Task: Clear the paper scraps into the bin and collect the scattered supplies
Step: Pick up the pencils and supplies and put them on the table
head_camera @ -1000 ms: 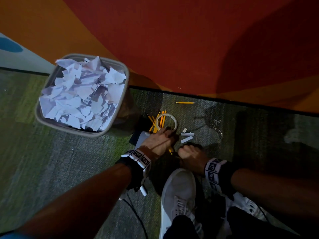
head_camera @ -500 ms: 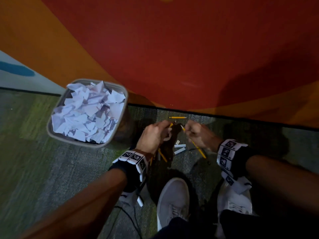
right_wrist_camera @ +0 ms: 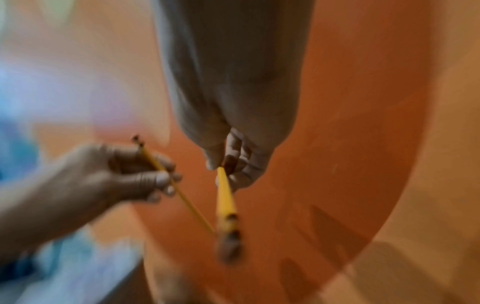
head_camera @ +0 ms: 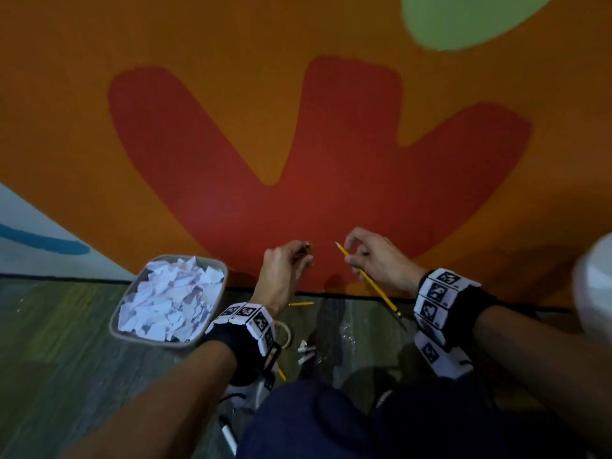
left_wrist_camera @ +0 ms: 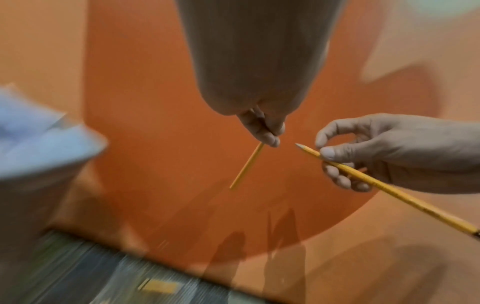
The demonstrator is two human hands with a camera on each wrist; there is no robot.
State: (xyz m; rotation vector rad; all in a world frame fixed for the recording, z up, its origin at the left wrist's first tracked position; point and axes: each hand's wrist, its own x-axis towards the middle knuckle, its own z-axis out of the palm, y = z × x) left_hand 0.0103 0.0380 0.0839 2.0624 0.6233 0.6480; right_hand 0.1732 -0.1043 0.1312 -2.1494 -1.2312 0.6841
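Both hands are raised in front of the orange and red wall. My right hand [head_camera: 351, 254] pinches a yellow pencil [head_camera: 374, 286] near its sharpened tip, and its eraser end hangs down toward the carpet. In the left wrist view the same pencil [left_wrist_camera: 389, 190] slants down to the right. My left hand [head_camera: 303, 258] pinches another yellow pencil [left_wrist_camera: 246, 166], also seen from the right wrist [right_wrist_camera: 179, 195]. The two hands are close together but apart. The grey bin [head_camera: 217, 314], heaped with white paper scraps [head_camera: 169, 299], stands on the carpet to the left.
On the carpet below my hands lie one loose pencil [head_camera: 300, 304], a tape ring [head_camera: 288, 336], small white pieces [head_camera: 305, 351] and another pencil end [head_camera: 281, 374]. A marker [head_camera: 228, 433] lies by my left leg. My knees fill the bottom of the head view.
Both hands rose from the carpet toward the wall, each with a pencil. The head view tilted up, so the bin and loose supplies now sit lower in frame.
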